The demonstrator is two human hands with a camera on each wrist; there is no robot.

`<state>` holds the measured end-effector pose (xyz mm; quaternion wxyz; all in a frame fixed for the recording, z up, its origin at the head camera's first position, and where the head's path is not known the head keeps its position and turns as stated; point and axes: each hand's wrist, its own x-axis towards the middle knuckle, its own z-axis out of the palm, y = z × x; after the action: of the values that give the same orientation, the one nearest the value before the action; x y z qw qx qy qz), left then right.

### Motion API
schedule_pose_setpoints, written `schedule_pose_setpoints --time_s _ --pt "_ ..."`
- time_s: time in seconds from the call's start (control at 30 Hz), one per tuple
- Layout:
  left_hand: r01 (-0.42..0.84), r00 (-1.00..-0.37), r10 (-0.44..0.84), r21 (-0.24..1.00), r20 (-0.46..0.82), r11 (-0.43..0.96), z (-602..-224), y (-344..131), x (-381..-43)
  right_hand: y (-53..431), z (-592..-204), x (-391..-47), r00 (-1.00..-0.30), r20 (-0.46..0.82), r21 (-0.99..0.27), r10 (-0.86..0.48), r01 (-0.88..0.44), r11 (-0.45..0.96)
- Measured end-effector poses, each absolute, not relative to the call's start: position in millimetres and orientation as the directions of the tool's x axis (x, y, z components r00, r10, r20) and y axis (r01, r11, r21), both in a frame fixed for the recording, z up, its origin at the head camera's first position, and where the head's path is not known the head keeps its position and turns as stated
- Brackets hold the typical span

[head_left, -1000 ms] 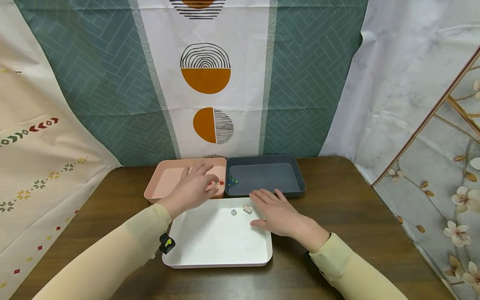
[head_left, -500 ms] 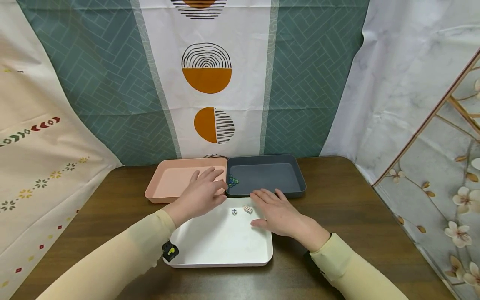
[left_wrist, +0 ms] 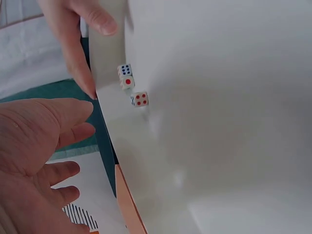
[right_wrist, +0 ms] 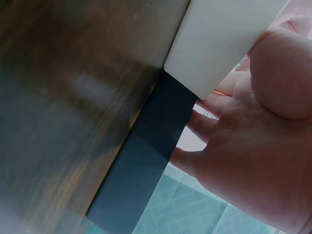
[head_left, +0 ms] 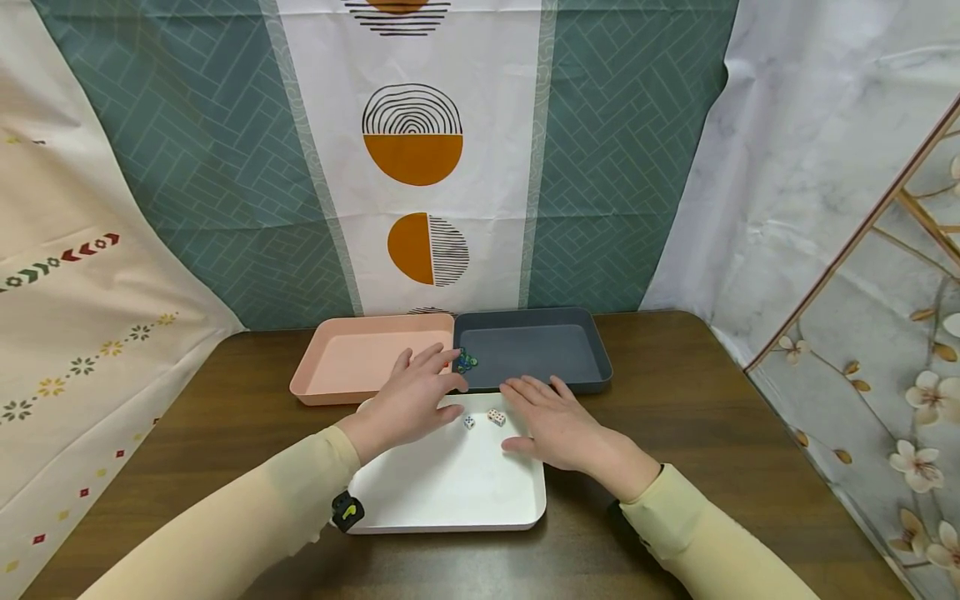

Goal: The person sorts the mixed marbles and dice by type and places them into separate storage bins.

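Note:
Over the near right corner of the pink tray [head_left: 348,358] hovers my left hand [head_left: 416,404], fingers spread and thumb out, holding nothing. Its thumb points over the white tray [head_left: 450,492] toward a white die [head_left: 468,422]. Beside that lie two more white dice [head_left: 496,417], touching; the left wrist view shows blue and red pips on the dice [left_wrist: 126,75]. My right hand [head_left: 551,425] lies over the white tray's far right corner, fingers extended, with nothing gripped. Red dice in the pink tray are almost wholly hidden by my left hand.
A dark blue tray [head_left: 540,354] adjoins the pink one, behind the white tray. Small green and blue pieces [head_left: 466,360] sit in its left end. All three trays are on a wooden table [head_left: 675,400]; cloths [head_left: 600,167] hang behind and at the sides.
My left hand has moved right and nearer from above the pink tray's red dice, now covering them and part of the white tray's edge. The right hand stays put.

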<state>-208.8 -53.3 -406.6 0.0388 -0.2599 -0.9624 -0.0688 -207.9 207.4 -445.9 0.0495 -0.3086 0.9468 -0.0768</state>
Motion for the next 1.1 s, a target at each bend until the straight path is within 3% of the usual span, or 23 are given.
schedule_pose_setpoints --time_s 1.1 --pt "0.555 -0.832 0.551 0.069 0.067 0.829 -427.3 -45.2 -205.1 210.0 -444.9 -206.4 -0.79 -0.029 -0.172 -0.612 -0.6 0.782"
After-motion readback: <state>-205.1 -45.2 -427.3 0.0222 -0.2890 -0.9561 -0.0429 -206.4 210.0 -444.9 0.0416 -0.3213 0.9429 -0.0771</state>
